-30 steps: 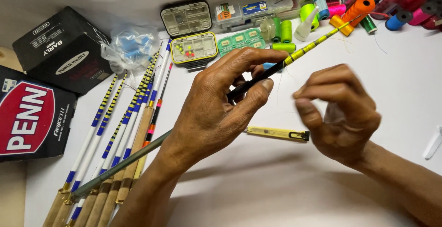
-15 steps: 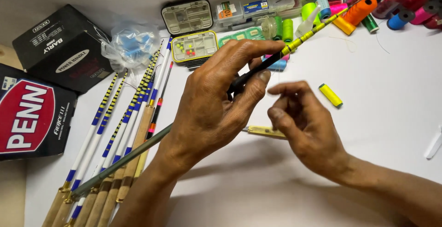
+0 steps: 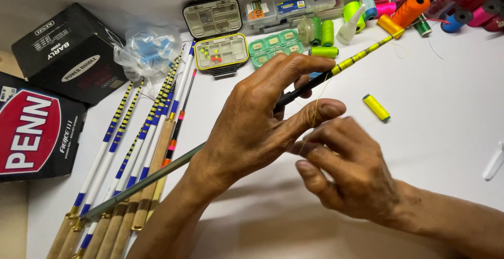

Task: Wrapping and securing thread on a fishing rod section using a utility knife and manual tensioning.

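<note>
A: Where's the rod [image 3: 336,72]?
B: Pinched in the left hand [image 3: 252,128], tip toward one o'clock. The right hand [image 3: 349,167] pinches yellow thread [image 3: 315,113] just beneath it.
A: And the boxes?
B: At twelve o'clock, an open tackle box [image 3: 220,53] holds small yellow and red bits; the green tray's [image 3: 273,44] contents are too small to tell.

glossy lacquered rod [image 3: 357,58], matt white tabletop [image 3: 446,149], yellow thread spool [image 3: 376,107], clear plastic tackle box [image 3: 221,53]
</note>
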